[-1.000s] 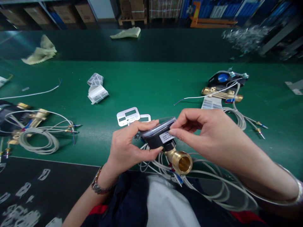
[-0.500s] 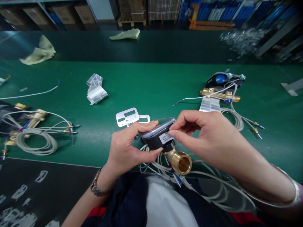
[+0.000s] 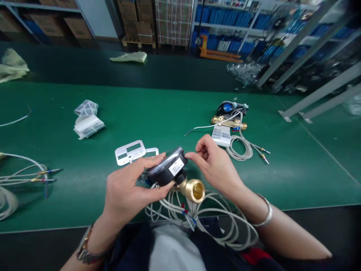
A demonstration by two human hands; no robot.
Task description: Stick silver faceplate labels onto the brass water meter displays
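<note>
My left hand (image 3: 132, 186) grips a meter with a round black housing (image 3: 160, 177) and a clear cover, fingers on top and thumb beneath. The meter is tilted, its threaded brass pipe end (image 3: 196, 191) facing me. A white printed label (image 3: 176, 166) lies on the side of the housing. Beside its right edge is my right hand (image 3: 213, 160), thumb stretched out to the rim and the other fingers curled; it holds nothing that I can see. Whether the thumb touches the housing is hard to tell. Coiled grey cables (image 3: 225, 222) hang below the meter.
Two silver faceplates (image 3: 130, 152) lie behind my left hand. A folded strip of labels (image 3: 88, 122) is farther left. Another brass meter (image 3: 229, 114) with cables and a label strip (image 3: 221, 135) stands at right. Metal legs (image 3: 318, 92) rise from the green table (image 3: 158, 113).
My right fingertips have come off the label, which now shows whole on the housing, and moved to its right edge. The view has shifted right. My left hand keeps its grip.
</note>
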